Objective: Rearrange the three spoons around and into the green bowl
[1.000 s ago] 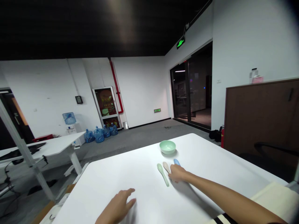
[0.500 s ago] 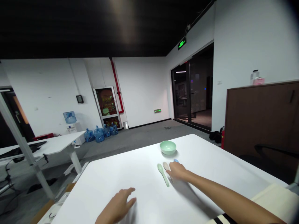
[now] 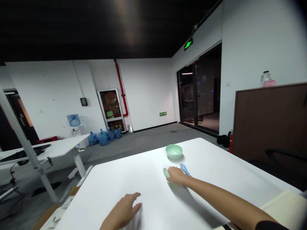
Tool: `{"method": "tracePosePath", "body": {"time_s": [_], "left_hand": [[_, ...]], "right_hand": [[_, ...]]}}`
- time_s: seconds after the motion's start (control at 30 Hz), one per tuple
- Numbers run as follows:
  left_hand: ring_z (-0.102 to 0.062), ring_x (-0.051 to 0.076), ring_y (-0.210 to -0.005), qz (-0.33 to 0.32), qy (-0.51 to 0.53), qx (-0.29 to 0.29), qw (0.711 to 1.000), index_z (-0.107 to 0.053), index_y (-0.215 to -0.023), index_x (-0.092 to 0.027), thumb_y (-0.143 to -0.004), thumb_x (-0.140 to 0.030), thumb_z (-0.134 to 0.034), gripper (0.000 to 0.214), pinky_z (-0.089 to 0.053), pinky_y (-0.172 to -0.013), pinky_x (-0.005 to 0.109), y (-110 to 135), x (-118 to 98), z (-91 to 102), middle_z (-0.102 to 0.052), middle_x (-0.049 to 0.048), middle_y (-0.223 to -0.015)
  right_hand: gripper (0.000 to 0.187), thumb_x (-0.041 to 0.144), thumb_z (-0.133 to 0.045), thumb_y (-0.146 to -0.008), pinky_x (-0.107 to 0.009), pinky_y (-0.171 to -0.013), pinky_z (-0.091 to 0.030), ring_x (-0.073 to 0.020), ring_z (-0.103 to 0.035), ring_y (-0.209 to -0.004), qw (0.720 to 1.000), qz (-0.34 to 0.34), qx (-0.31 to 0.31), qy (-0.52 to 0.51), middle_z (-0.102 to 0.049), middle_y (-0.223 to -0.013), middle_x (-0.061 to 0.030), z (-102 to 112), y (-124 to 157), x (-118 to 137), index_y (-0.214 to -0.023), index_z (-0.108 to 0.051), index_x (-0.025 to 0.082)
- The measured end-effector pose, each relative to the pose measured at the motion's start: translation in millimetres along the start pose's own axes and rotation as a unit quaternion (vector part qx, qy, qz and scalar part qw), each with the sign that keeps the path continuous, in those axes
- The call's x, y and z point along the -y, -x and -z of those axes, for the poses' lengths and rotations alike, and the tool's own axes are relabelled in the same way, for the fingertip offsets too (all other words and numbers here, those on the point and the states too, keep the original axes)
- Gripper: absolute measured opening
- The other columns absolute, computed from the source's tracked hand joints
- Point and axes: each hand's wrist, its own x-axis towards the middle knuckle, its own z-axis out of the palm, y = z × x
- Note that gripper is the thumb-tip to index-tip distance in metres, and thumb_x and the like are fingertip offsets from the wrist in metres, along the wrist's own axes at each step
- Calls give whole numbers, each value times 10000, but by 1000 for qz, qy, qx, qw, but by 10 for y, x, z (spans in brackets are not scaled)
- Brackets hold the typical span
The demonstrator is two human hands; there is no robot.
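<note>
My left hand (image 3: 124, 209) hovers over the front of the white table (image 3: 115, 179), thumb and forefinger apart, holding nothing. Further right, my right hand (image 3: 177, 176) is curled low over the row of spoons. Its thumb lies over the handle of a pale green spoon (image 3: 166, 172), whose bowl shows beside the fingers. What the fingertips hold, if anything, is hidden, and the beige spoon is covered by the hand. A blue spoon (image 3: 184, 169) lies just beyond my right wrist, partly behind the forearm. Behind the spoons stands a green bowl (image 3: 174, 151).
A second white table (image 3: 69, 144) with dark cloth stands at left. Blue water bottles (image 3: 103, 138) sit on the floor by the far wall. At right are a brown cabinet (image 3: 268, 121) and a black chair (image 3: 283, 153).
My right hand has moved slightly left, from beside the beige spoon onto the green one. More of the blue spoon now shows, while the beige one is hidden. My left hand is nearly still.
</note>
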Motion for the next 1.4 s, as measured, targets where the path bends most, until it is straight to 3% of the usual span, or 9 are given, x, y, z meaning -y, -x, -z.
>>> {"method": "tracePosePath", "body": {"time_s": [0.1, 0.37, 0.6, 0.8, 0.93, 1.13, 1.4], "left_hand": [[-531, 252, -1200, 2, 0, -1, 1000, -493, -1349, -296, -853, -574, -423, 573, -390, -1017, 379, -13, 10, -5, -580, 59, -1320], [-536, 259, -1202, -7, -6, -6, 1000, -501, -1345, -286, -851, -576, -416, 579, -389, -1019, 377, -14, -31, 2, -584, 63, -1323], [-535, 257, -1202, -1, -11, -1, 1000, -496, -1348, -289, -859, -569, -405, 571, -393, -1014, 382, 6, -47, 15, -584, 61, -1321], [-537, 254, -1198, -4, -10, -1, 1000, -503, -1341, -296, -855, -579, -408, 571, -391, -1019, 385, -2, -31, 7, -582, 60, -1320], [-530, 247, -1208, -3, -13, 7, 1000, -493, -1350, -289, -861, -568, -407, 570, -385, -1029, 388, 12, -60, 20, -575, 69, -1325], [-531, 249, -1210, -5, -11, 1, 1000, -501, -1346, -281, -858, -549, -418, 563, -380, -1032, 382, 17, -59, 19, -579, 68, -1325], [-538, 253, -1201, -8, -11, -1, 1000, -513, -1336, -286, -852, -558, -422, 562, -383, -1028, 379, -7, -18, -3, -587, 64, -1317]], "right_hand": [[306, 294, -602, -748, -313, -741, -443, -265, -639, -956, 999, 29, -2, 18, -638, -1125, -151, -93, -26, 13, -1000, -643, 125], [258, 305, -608, -741, -278, -694, -432, -228, -641, -913, 1000, 15, -2, -20, -626, -1136, -137, -134, -21, 16, -933, -661, 143], [237, 339, -563, -774, -216, -543, -327, -151, -619, -646, 995, 35, -45, -87, -678, -719, -72, 172, 5, -29, -673, -648, 142], [302, 362, -558, -784, -205, -499, -267, -106, -542, -577, 988, 6, -90, -127, -634, -614, -38, 491, 2, -469, -574, -580, 147], [286, 387, -567, -795, -213, -525, -288, -123, -573, -626, 987, -54, -101, -109, -668, -712, -63, 569, 8, -860, -643, -609, 148], [259, 350, -525, -814, -248, -564, -343, -204, -642, -764, 987, -133, -81, -45, -683, -944, -141, 460, 17, -1364, -871, -648, 129], [260, 276, -508, -822, -283, -639, -406, -256, -652, -907, 984, -170, -46, -22, -659, -1083, -166, 257, 33, -1647, -994, -632, 126]]}}
